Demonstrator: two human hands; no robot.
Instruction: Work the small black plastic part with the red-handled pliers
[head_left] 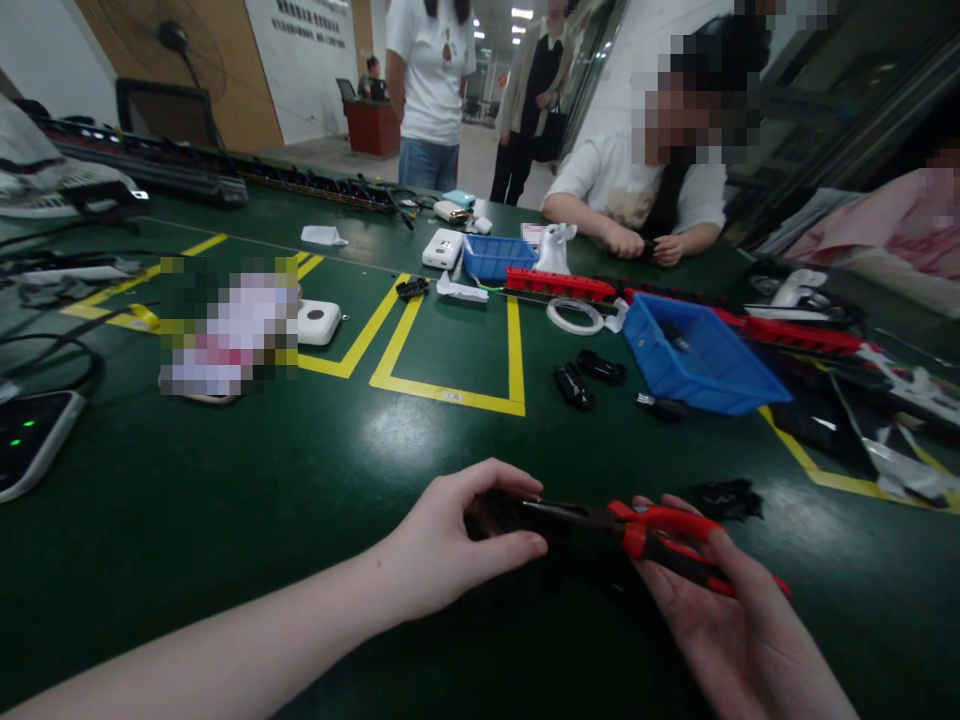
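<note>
A broad stretch of bench (300,470) lies between yellow tape edges (448,397) and our left hand (442,535), whose fingers grasp a half-hidden dark part (504,513). Pliers (635,540) point their tips at it; beyond, the larger blue bin (720,393) holds 1 black piece (674,336). Our right hand (739,615) clasps the pliers' handles.

Phone (232,335) beside white device (318,322), black fan (173,38) far behind

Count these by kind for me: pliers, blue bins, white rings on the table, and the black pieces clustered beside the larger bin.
Pliers: 1
Blue bins: 2
White ring: 1
Black pieces beside the larger bin: 3
Total: 7
</note>
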